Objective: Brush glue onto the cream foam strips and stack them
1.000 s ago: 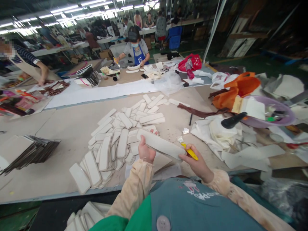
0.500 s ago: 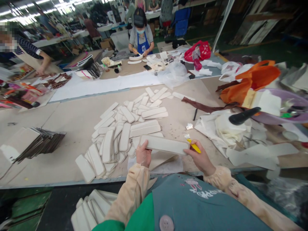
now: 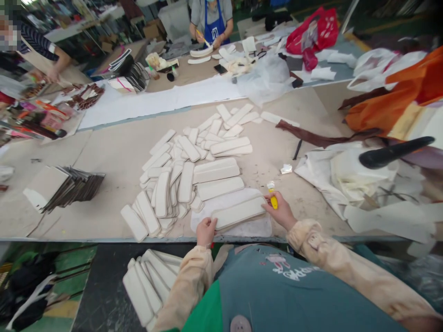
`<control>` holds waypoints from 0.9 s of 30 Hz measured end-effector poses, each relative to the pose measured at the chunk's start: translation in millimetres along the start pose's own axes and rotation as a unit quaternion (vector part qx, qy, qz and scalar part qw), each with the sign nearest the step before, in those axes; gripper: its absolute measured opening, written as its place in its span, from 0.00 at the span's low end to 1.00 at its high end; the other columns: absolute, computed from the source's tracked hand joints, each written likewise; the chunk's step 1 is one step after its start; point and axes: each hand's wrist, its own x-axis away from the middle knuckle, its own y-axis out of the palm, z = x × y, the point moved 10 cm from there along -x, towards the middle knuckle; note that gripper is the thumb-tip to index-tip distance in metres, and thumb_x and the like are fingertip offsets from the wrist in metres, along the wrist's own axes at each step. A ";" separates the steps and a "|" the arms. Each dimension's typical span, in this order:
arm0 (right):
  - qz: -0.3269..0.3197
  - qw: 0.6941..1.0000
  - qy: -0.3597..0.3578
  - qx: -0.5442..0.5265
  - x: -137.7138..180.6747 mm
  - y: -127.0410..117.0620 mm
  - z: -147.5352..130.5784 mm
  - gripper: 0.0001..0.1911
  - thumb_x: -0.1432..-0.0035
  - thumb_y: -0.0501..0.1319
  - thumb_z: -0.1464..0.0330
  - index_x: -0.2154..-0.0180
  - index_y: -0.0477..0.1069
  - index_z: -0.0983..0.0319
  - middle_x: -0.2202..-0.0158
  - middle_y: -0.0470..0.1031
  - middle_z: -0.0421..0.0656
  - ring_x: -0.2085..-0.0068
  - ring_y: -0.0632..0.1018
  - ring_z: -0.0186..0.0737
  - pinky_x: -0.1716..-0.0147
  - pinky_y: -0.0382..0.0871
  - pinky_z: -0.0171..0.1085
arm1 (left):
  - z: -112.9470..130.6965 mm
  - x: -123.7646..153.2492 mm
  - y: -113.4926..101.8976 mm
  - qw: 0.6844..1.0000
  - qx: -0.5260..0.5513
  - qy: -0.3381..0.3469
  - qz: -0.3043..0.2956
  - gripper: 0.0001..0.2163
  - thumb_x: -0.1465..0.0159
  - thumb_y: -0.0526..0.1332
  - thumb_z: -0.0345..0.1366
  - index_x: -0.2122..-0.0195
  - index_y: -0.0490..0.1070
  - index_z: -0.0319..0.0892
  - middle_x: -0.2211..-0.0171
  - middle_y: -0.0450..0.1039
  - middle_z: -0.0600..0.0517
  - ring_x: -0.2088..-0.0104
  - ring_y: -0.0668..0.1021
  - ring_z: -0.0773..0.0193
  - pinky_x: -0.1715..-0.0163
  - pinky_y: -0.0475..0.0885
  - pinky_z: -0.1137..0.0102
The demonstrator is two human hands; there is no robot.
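Note:
My left hand (image 3: pixel 206 230) grips the near end of a long white padded strip (image 3: pixel 238 213) lying close to the table's front edge. My right hand (image 3: pixel 281 213) touches the strip's far end and holds a small yellow-handled brush (image 3: pixel 273 200). The strip rests on a pale sheet (image 3: pixel 258 227). Beyond it lies a spread of several similar white strips (image 3: pixel 187 170), with two larger ones (image 3: pixel 216 170) nearest my hands.
A stack of dark-edged boards (image 3: pixel 64 186) lies at the left. White cloth and a black handle (image 3: pixel 394 152) crowd the right, with orange fabric (image 3: pixel 391 106) behind. More strips (image 3: pixel 148 281) are piled below the table edge. Other people work at far tables (image 3: pixel 211 18).
The strip has come down from held in the air to lying near the table's front edge. Both hands followed it down, and the view tilted downward.

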 end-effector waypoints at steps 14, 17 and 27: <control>-0.003 0.972 -0.124 0.201 2.9 18.6 -12.3 0.10 0.49 0.57 0.72 0.62 0.62 0.57 0.51 0.72 0.49 0.49 0.72 0.50 0.52 0.66 0.52 | -21.0 -11.6 1.2 0.996 -0.090 -0.013 -0.016 0.13 0.44 0.57 0.46 0.78 0.63 0.44 0.83 0.69 0.55 0.79 0.76 0.63 0.79 0.64 0.73; -0.051 0.945 -0.231 0.228 20.8 43.2 -35.0 0.06 0.45 0.56 0.71 0.62 0.64 0.60 0.44 0.65 0.53 0.40 0.62 0.50 0.44 0.59 0.53 | -19.6 -11.3 3.9 0.995 -0.099 -0.009 -0.023 0.13 0.43 0.56 0.48 0.77 0.62 0.45 0.81 0.71 0.54 0.78 0.77 0.61 0.81 0.64 0.73; -0.330 0.837 -0.360 0.248 82.5 186.1 -56.6 0.19 0.45 0.61 0.57 0.58 0.68 0.65 0.43 0.62 0.57 0.36 0.53 0.48 0.40 0.50 0.50 | -20.6 -16.5 9.4 0.985 -0.169 0.016 -0.027 0.14 0.42 0.53 0.50 0.75 0.61 0.45 0.79 0.72 0.54 0.77 0.78 0.61 0.80 0.66 0.72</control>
